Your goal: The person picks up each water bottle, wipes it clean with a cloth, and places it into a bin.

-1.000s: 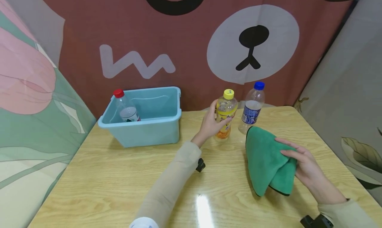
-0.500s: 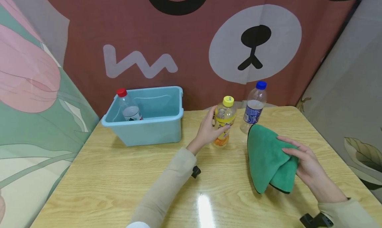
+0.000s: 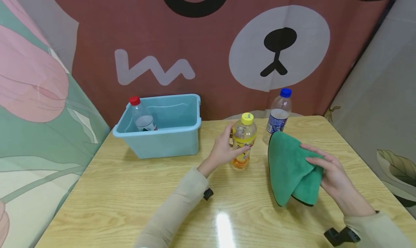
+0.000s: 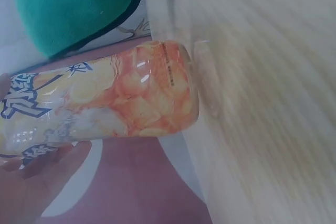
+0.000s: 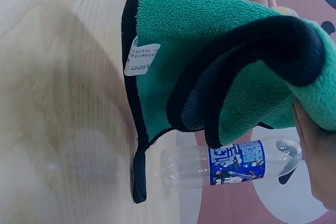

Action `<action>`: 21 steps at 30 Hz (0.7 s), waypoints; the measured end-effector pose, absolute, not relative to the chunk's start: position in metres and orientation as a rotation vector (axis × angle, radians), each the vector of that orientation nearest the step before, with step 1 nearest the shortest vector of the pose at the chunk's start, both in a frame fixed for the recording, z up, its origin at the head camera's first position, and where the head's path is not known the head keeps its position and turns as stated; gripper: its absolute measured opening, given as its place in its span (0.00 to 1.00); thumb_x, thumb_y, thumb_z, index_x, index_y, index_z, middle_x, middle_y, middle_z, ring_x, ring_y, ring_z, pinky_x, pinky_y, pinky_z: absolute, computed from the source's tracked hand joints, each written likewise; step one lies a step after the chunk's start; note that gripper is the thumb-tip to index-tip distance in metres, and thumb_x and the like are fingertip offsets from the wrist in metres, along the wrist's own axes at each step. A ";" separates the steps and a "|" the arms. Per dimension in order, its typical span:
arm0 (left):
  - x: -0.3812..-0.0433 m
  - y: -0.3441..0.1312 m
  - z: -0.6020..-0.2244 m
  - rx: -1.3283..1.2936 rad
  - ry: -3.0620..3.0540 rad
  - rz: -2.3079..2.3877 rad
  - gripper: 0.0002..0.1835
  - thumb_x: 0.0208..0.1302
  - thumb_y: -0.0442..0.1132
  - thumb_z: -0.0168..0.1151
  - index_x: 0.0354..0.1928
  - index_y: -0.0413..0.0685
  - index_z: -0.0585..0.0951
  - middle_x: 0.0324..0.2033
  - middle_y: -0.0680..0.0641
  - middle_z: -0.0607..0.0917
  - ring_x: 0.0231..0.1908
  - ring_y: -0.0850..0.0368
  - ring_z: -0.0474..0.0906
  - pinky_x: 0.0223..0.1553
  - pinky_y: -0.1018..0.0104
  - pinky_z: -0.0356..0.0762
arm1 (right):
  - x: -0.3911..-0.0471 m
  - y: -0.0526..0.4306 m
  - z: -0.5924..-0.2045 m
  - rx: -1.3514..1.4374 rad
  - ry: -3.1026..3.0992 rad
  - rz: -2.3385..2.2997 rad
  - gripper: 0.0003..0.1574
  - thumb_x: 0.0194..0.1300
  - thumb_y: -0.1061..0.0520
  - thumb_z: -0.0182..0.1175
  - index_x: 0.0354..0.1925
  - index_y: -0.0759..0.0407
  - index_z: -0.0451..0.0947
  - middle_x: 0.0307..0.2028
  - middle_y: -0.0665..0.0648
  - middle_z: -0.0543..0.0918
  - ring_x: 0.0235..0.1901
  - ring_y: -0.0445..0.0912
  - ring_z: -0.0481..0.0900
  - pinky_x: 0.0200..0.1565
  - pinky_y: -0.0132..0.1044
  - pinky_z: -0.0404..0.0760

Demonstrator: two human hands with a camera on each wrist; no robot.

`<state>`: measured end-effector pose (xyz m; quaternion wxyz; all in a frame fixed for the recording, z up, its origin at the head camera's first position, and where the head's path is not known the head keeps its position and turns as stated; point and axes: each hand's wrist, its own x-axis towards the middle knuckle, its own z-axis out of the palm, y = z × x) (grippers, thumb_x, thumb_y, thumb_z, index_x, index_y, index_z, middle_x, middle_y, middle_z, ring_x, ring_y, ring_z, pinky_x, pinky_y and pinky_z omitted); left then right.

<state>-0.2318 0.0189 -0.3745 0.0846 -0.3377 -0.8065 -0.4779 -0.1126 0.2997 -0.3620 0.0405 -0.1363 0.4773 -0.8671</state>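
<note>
My left hand [image 3: 222, 148] grips a clear plastic bottle [image 3: 242, 143] with a yellow cap and a yellow-orange label, thumb across its front. The bottle is upright; in the left wrist view its base stands just off the wooden tabletop. To the right, my right hand [image 3: 334, 179] holds a folded green towel [image 3: 289, 168] with black edging, thumb and fingers on its upper right side. The towel hangs close over the table, and the right wrist view shows its white tag [image 5: 142, 59] and black loop [image 5: 139, 177]. Behind the towel stands a blue-capped bottle [image 3: 277, 114], its lower part partly covered.
A light blue plastic bin [image 3: 169, 143] sits at the back left of the wooden table [image 3: 113, 204]. Inside it leans a red-capped bottle [image 3: 143, 118]. A brown cloth backdrop [image 3: 211, 67] with a bear face hangs behind the table.
My left hand has drawn the yellow-capped bottle toward me and slightly left, away from the blue-capped bottle. The right hand and towel stay nearly in place.
</note>
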 end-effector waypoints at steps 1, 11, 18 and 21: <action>-0.230 0.019 -0.375 -1.022 -2.413 -1.427 0.40 0.50 0.48 0.69 0.62 0.47 0.59 0.46 0.48 0.76 0.42 0.61 0.73 0.36 0.63 0.79 | -0.113 0.299 -0.362 -0.416 1.463 -2.659 0.29 0.66 0.75 0.35 0.53 0.61 0.76 0.54 0.49 0.74 0.48 0.43 0.76 0.45 0.33 0.78; -0.209 0.012 -0.372 -1.046 -2.472 -1.491 0.41 0.49 0.50 0.69 0.62 0.51 0.57 0.48 0.48 0.75 0.43 0.59 0.74 0.33 0.65 0.80 | -0.118 0.294 -0.355 -0.417 1.438 -2.680 0.28 0.66 0.75 0.35 0.53 0.61 0.75 0.54 0.50 0.74 0.48 0.44 0.76 0.45 0.34 0.77; -0.199 0.008 -0.374 -1.036 -2.522 -1.514 0.41 0.49 0.49 0.70 0.61 0.49 0.58 0.48 0.48 0.75 0.44 0.58 0.74 0.35 0.63 0.80 | -0.124 0.280 -0.350 -0.456 1.437 -2.673 0.28 0.66 0.75 0.36 0.52 0.61 0.76 0.53 0.51 0.74 0.48 0.45 0.77 0.45 0.35 0.78; -0.194 0.008 -0.375 -1.024 -2.545 -1.526 0.43 0.48 0.49 0.70 0.62 0.49 0.57 0.50 0.48 0.74 0.45 0.57 0.74 0.35 0.65 0.79 | -0.127 0.274 -0.350 -0.470 1.427 -2.676 0.28 0.66 0.75 0.36 0.51 0.61 0.77 0.53 0.51 0.74 0.47 0.44 0.77 0.45 0.34 0.78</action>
